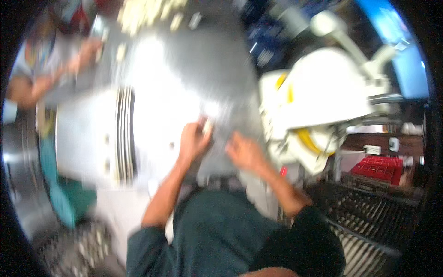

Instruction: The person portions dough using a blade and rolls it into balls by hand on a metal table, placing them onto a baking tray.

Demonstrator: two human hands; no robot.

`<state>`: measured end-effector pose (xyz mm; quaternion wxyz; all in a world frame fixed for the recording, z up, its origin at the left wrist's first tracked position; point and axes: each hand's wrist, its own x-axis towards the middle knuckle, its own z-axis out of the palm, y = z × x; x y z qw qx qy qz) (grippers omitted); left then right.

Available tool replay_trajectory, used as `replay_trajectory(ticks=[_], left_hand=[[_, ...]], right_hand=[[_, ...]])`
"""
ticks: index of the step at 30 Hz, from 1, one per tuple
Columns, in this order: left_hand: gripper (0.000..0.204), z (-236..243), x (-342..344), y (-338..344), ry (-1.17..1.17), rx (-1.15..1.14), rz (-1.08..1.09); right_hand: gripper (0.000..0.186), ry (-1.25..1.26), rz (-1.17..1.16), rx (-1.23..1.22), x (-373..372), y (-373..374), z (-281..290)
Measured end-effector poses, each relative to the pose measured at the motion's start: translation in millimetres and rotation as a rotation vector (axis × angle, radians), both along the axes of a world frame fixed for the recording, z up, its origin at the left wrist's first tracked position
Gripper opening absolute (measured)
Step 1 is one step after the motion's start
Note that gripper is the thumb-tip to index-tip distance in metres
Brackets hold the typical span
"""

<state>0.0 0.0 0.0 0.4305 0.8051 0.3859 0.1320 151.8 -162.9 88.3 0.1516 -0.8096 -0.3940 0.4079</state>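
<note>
Left grip (194,140) pinches small pale piece (207,127)

The piece is over the shiny desk (214,60). The right grip (244,151) is near it, too blurry to tell if it is closed. A tray stack (87,134) sits left, a white machine (327,92) right, more pale pieces (145,16) far up

"Hands first, what was the tally?"

"Two bare ones, one left hand (191,141) and one right hand (244,152), plus one co-worker's hand (87,51): three in view!"

"And the pale pieces?"

"One pale piece (207,127) at the left fingertips, and a heap of pale pieces (143,15) too blurred to number!"

"Hardware?"

"One steel table (212,60), one white machine (323,94), one red crate (376,170), and one stack of trays (85,134), its layers smeared past counting!"
</note>
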Motion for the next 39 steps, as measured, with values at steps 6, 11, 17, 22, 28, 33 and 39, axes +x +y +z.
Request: replay_trajectory(ticks=[6, 11, 17, 22, 28, 33, 39], left_hand=[[0.065, 78.7, 101.4, 55.2, -0.42, 0.355, -0.266], [0.058, 51.8, 107.0, 51.4, -0.42, 0.38, -0.31], [0.051, 64.4, 99.6, 43.4, -0.372, 0.35, -0.213], [0.052, 61.9, 100.6, 39.2, -0.358, 0.475, -0.219], [0.051, 62.8, 93.5, 33.3, -0.346, 0.374, -0.221], [0.041, 50.6, 89.2, 38.5, -0.384, 0.435, -0.263], [0.065, 57.7, 92.4, 50.0, -0.104, 0.259, -0.302]], right_hand=[[0.047, -0.246, -0.175, 0.395, 72.4, -15.4, 72.9], [0.054, -0.168, -0.359, 0.401, 46.5, -41.0, 42.7], [0.058, -0.072, -0.444, 0.366, 27.7, -40.1, 19.9], [0.067, -0.107, -0.47, 0.381, 41.1, -25.9, -16.1], [0.073, -0.049, -0.586, 0.345, 44.8, -17.3, -42.6], [0.07, -0.173, -0.501, 0.305, 43.8, -10.0, -45.5], [0.041, -0.112, -0.521, 0.208, 37.7, 1.0, -0.7]])
